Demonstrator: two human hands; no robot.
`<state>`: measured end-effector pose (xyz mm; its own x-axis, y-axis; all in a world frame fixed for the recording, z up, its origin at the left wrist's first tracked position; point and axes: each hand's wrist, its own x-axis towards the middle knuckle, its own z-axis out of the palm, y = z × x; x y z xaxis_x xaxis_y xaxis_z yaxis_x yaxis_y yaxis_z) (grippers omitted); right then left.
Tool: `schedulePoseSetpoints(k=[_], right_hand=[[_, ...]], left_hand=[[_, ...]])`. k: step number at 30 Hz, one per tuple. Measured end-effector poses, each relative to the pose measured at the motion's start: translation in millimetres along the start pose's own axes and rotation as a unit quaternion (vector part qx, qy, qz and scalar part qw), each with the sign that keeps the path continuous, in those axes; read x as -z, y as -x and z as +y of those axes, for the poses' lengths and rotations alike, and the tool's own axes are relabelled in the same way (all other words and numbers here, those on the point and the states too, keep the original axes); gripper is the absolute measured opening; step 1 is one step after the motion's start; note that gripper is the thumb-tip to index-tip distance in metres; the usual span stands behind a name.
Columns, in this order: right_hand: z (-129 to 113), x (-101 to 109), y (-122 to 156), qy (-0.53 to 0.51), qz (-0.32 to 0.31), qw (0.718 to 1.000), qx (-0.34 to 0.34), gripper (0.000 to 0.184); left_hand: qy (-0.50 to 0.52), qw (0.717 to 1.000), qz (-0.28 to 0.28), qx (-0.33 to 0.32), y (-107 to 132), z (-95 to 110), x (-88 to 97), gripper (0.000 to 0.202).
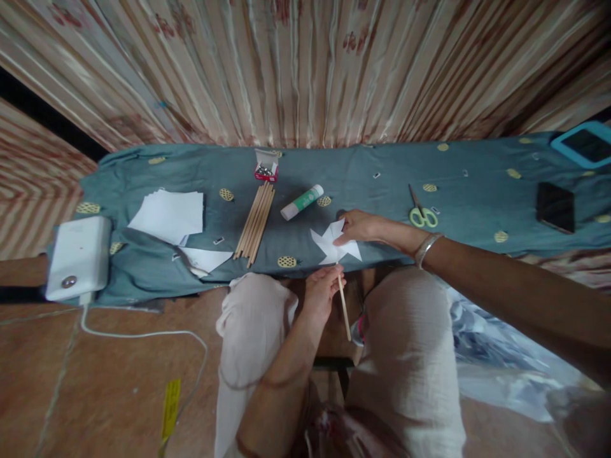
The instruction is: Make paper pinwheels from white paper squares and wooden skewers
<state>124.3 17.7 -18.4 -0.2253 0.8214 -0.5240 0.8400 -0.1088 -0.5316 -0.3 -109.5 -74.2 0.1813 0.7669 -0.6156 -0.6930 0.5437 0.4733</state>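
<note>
A white paper pinwheel [334, 245] lies at the near edge of the blue-grey cloth [363, 178]. My right hand [360, 226] rests on its upper right, fingers pinched on the paper. Just below the edge, my left hand [324, 289] is closed around a thin wooden stick [344, 305], whose top end meets the pinwheel's underside. The stick slants down toward my knees.
On the cloth lie a bundle of wooden sticks [255, 222], a glue stick [301, 202], a small box of pins [266, 166], white paper sheets [169, 215], green scissors [421, 213], a dark phone [555, 207] and a blue-cased tablet [585, 143]. A white box with a cable [79, 257] sits at the left.
</note>
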Motion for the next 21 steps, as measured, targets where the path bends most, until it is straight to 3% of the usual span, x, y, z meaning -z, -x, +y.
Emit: schedulePoseSetpoints(k=[5,15,21], right_hand=[[-7.3,2.4,2.9,0.040,-0.024,0.999,-0.019,0.022],[-1.5,1.0,0.3,0.005,-0.006,1.000,-0.010,0.027],[-7.7,3.0,2.0,0.027,-0.025,0.999,-0.022,0.020]], left_hand=[[-0.003,1.000,-0.001,0.001,0.7,1.4,-1.4,0.036],[-0.009,1.000,0.021,0.018,-2.0,1.9,-1.8,0.030],[-0.008,0.999,0.028,0.019,-3.2,0.6,-1.5,0.032]])
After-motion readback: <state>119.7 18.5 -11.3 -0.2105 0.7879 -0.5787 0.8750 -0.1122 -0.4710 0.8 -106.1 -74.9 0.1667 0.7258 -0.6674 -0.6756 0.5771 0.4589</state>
